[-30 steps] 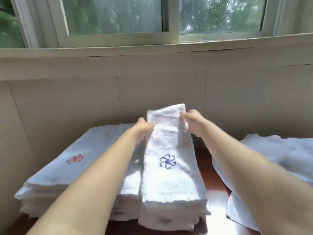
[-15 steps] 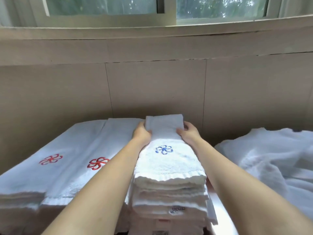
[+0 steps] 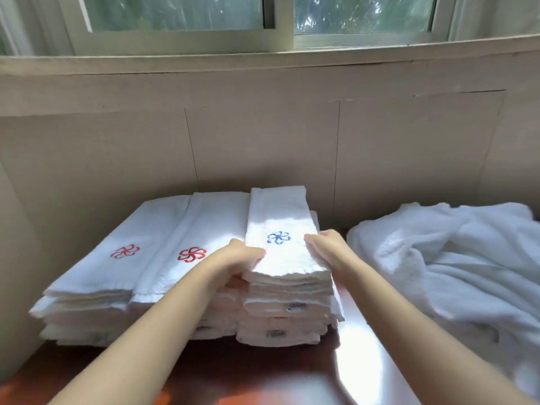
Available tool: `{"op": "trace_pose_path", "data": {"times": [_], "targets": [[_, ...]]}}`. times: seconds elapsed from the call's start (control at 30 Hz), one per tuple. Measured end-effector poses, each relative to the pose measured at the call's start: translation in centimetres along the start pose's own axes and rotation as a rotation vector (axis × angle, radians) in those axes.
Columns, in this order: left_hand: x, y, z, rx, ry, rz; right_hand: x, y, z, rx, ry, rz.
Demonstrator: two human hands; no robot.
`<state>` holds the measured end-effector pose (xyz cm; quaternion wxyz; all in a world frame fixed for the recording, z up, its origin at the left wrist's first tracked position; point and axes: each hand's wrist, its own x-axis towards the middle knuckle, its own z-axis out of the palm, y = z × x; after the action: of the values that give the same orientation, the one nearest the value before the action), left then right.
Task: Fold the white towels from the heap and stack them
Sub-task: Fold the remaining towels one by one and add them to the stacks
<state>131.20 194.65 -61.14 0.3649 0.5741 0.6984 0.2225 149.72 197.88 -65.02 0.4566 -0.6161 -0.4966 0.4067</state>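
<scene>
A folded white towel with a blue flower mark (image 3: 279, 229) lies on top of the right stack of folded towels (image 3: 285, 314). My left hand (image 3: 239, 258) grips the towel's left edge near its front end, thumb on top. My right hand (image 3: 324, 249) holds the right edge with curled fingers. Two more stacks, topped by towels with red flower marks (image 3: 191, 254) (image 3: 125, 251), stand to the left. The heap of unfolded white towels (image 3: 450, 258) lies on the right.
The stacks and heap sit on a reddish-brown table (image 3: 263, 372) pushed against a beige wall (image 3: 263, 141). A window (image 3: 263, 13) runs above. Sunlight glares on the table between the right stack and the heap.
Both hands have slid from the towel's far end toward its near end along the sides. The towel now lies flat on the stack.
</scene>
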Motion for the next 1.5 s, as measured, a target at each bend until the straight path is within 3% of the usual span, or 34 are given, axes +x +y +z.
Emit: {"op": "trace_pose_path", "data": {"times": [0.17,0.33,0.6,0.73,0.87,0.93,1.1,1.2,1.3,1.43,1.5], "targets": [[-3.0,-2.2,1.4,-0.130,0.113,0.057,-4.0,-0.1,0.8,-0.116,-0.033,-0.036],[-5.8,-2.9,3.0,0.153,0.287,0.123,-6.9,-1.0,0.2,-0.248,-0.068,-0.081],[-12.3,-3.7,2.8,0.369,0.244,0.077,-14.8,-1.0,-6.3,-0.530,-0.342,0.100],[-15.8,-4.4,4.3,0.349,0.198,0.126,-18.5,1.1,-11.1,-0.488,-0.169,0.064],[-18.1,-4.1,7.1,0.328,0.099,0.218,-21.7,4.3,-16.0,-0.580,0.325,-0.091],[-19.1,-3.5,9.3,0.300,0.017,0.259,-23.2,6.7,-18.1,-0.703,0.481,-0.125],[-21.5,-1.9,16.8,0.170,-0.199,0.307,-28.0,13.8,-19.1,-0.829,0.359,0.011],[-22.9,-0.9,21.4,0.130,-0.331,0.317,-28.5,14.0,-20.8,-0.658,0.440,0.040],[-24.0,0.2,25.0,0.179,-0.289,0.418,-28.3,14.3,-23.2,-0.471,0.433,0.133],[-24.8,1.5,27.6,0.147,-0.273,0.393,-28.7,15.0,-24.3,-0.260,0.472,0.164],[-24.8,1.8,28.1,0.144,-0.252,0.385,-28.6,14.7,-24.2,-0.355,0.453,0.183]]}}
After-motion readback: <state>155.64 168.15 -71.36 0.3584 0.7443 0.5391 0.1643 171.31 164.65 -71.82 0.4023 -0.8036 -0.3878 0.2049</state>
